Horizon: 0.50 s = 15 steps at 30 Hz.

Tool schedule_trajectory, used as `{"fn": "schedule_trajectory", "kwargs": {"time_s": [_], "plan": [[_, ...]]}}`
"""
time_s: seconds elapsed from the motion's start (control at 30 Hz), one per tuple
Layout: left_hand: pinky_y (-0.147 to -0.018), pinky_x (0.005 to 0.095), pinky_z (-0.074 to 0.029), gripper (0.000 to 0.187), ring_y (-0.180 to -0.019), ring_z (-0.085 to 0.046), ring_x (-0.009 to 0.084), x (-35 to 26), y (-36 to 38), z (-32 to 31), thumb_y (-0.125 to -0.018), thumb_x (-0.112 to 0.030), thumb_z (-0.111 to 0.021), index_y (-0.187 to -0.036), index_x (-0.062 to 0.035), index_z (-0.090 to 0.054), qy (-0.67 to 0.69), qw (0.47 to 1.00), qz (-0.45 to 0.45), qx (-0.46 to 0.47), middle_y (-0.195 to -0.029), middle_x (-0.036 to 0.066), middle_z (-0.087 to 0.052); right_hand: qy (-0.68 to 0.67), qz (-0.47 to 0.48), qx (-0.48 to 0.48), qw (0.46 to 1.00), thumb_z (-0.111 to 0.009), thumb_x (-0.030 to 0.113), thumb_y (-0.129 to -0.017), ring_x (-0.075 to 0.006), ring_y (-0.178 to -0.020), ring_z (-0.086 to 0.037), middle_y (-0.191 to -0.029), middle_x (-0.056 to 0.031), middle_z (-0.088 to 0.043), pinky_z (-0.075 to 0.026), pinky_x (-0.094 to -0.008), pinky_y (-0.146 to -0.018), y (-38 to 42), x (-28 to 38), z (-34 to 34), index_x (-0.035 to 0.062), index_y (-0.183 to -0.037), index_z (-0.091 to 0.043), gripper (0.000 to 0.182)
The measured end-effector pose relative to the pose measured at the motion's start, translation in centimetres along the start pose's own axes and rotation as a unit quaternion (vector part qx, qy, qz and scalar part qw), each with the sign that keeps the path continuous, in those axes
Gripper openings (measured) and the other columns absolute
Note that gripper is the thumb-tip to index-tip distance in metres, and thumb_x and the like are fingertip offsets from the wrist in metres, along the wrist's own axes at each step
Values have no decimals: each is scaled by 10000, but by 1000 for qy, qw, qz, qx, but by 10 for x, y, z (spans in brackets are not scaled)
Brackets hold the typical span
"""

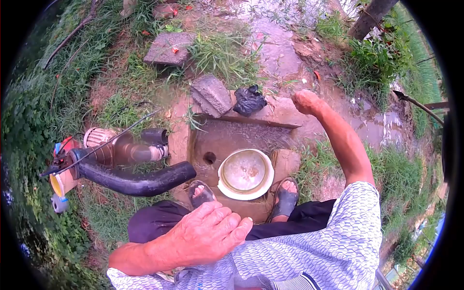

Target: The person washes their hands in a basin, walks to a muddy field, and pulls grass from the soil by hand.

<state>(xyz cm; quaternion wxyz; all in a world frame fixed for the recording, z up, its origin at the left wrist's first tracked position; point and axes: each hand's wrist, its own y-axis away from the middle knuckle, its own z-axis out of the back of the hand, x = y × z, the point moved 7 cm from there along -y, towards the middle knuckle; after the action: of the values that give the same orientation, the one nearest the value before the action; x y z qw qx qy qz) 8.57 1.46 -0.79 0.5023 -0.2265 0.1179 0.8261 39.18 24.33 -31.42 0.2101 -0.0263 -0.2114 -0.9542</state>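
My left hand is closed in front of my body, back upward and fingers curled. It is near my knee, below the basin in the view. My right hand makes a fist at the end of the outstretched arm, beyond the basin to the right. Both palms are hidden, so I cannot tell what the fists hold. A round white basin with cloudy water stands between my sandalled feet. It sits at the near end of a shallow masonry trough with a round hole in its floor.
A black plastic bag and a rough block lie on the trough's far edge. Another block rests farther back. At left, a pump joins a thick black pipe. Wet mud, grass and a tree trunk surround the spot.
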Motion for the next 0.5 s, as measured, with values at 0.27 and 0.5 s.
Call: {"fn": "schedule_trajectory", "kwargs": {"time_s": [0.27,0.5], "plan": [[-872,386,-460,502,-953,-599,204,25,-7,0,-768,-243,-726,-1210,-62,-569,41,998,33,44,-1030,52,-601,-23,-11,-23,999,-536,123,-804,-390,-761,-658,-762,-197,-659,-530,-478,-678,-18,3,-18,51,-784,-652,138],[-858,389,-454,468,-933,-600,234,54,-25,4,-836,-173,-684,-1268,-60,-543,155,980,111,60,-1018,74,-612,-112,-1,3,994,-568,157,-788,-384,-693,-636,-678,-187,-609,-510,-490,-611,34,49,-49,58,-749,-561,107]]}}
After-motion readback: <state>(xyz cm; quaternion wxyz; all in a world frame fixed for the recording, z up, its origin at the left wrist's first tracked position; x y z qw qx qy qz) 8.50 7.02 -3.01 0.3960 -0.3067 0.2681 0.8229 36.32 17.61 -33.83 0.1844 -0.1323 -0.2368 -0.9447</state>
